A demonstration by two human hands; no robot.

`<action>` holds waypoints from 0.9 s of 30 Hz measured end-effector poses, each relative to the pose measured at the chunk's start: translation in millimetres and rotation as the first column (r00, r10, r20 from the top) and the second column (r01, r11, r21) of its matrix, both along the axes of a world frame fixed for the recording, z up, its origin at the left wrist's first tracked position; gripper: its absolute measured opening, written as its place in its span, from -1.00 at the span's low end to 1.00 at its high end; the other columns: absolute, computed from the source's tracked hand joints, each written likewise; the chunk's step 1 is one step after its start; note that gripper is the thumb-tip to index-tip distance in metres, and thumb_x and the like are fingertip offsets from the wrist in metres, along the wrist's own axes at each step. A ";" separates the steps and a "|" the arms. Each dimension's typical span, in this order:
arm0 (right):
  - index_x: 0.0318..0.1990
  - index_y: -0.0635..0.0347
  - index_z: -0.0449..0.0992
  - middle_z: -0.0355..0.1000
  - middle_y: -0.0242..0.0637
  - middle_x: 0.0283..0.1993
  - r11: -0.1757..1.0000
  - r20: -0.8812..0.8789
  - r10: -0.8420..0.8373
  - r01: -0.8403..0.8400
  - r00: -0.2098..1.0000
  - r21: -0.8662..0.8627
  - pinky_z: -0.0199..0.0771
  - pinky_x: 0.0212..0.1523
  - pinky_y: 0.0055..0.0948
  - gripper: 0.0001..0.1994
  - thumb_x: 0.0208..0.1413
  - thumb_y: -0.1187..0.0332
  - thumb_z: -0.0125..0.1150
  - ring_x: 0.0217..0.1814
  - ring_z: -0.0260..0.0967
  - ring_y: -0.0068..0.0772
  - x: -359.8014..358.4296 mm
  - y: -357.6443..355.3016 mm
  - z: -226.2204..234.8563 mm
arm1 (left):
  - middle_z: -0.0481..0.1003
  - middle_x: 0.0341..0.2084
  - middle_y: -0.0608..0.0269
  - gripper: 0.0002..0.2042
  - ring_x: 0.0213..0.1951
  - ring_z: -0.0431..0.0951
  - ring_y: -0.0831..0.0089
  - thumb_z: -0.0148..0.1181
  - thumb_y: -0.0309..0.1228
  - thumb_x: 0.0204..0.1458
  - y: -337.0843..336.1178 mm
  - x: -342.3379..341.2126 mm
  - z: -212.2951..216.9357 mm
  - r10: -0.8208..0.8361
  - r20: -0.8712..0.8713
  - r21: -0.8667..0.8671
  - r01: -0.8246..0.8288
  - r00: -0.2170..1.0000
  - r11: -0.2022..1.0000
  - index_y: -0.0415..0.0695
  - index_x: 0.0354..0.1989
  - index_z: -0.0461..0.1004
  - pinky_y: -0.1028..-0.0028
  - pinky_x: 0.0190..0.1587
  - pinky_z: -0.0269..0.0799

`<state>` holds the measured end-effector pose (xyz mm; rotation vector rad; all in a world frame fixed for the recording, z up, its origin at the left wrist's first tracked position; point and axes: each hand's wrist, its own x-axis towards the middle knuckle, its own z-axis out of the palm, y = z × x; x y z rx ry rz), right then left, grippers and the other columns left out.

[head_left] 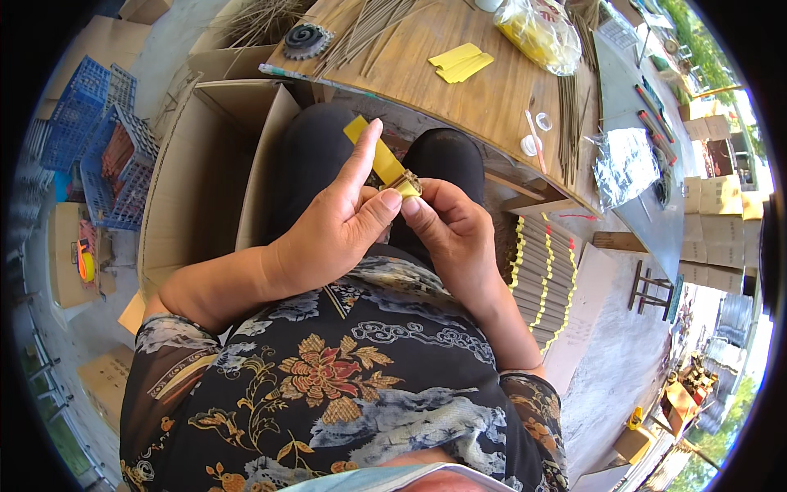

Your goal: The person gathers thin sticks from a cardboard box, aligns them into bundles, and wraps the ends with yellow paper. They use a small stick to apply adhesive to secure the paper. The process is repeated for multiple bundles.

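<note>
Both hands meet over the lap, between dark-trousered knees. A small brown bundle (409, 181), its make too small to tell, sits at the fingertips, touching a flat yellow strip (387, 162). Left hand (328, 230): thumb pressed to the bundle, forefinger extended up beside the strip; other fingers mostly hidden. Right hand (449, 223): thumb and forefinger pinch the bundle's near end. Ahead, a brown wooden table (459, 107) bears loose yellow strips (461, 62); left, an open brown cardboard box (201, 168).
</note>
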<state>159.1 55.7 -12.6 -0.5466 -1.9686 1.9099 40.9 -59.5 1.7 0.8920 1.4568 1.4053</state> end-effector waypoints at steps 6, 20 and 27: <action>-0.11 0.36 0.28 0.35 -0.36 -0.28 0.908 -0.234 0.197 -0.267 0.952 -0.322 0.32 -0.16 -0.63 -0.75 0.09 0.41 0.05 -0.26 0.31 -0.62 1.7 8.5 -1.7 | 0.25 -0.63 0.35 -0.31 -0.66 0.14 0.73 -0.15 -0.21 0.15 -0.1 -2.6 2.3 -0.133 0.163 0.020 0.132 0.978 0.991 -0.04 0.26 -0.50 0.74 -0.62 0.12; -0.22 0.35 0.43 0.37 -0.38 -0.33 0.893 -0.045 0.391 -0.391 0.919 -0.224 0.33 -0.30 -0.65 -0.78 -0.04 0.46 0.21 -0.29 0.30 -0.66 10.8 37.6 11.2 | 0.26 -0.61 0.34 -0.25 -0.62 0.21 0.67 -0.04 -0.27 0.11 1.3 -3.8 -1.8 -0.241 0.454 -0.064 0.302 0.858 0.951 -0.09 0.25 -0.49 0.71 -0.63 0.15; -0.35 0.24 0.50 0.37 -0.27 -0.33 0.873 -0.122 0.430 -0.378 0.895 0.307 0.33 -0.26 -0.53 -0.88 -0.10 0.50 0.24 -0.28 0.32 -0.43 -0.5 43.6 15.8 | 0.31 -0.61 0.26 -0.26 -0.67 0.22 0.65 -0.03 -0.31 0.10 2.3 -7.6 -14.3 -0.263 0.528 0.002 0.308 0.807 0.951 -0.11 0.25 -0.46 0.71 -0.65 0.15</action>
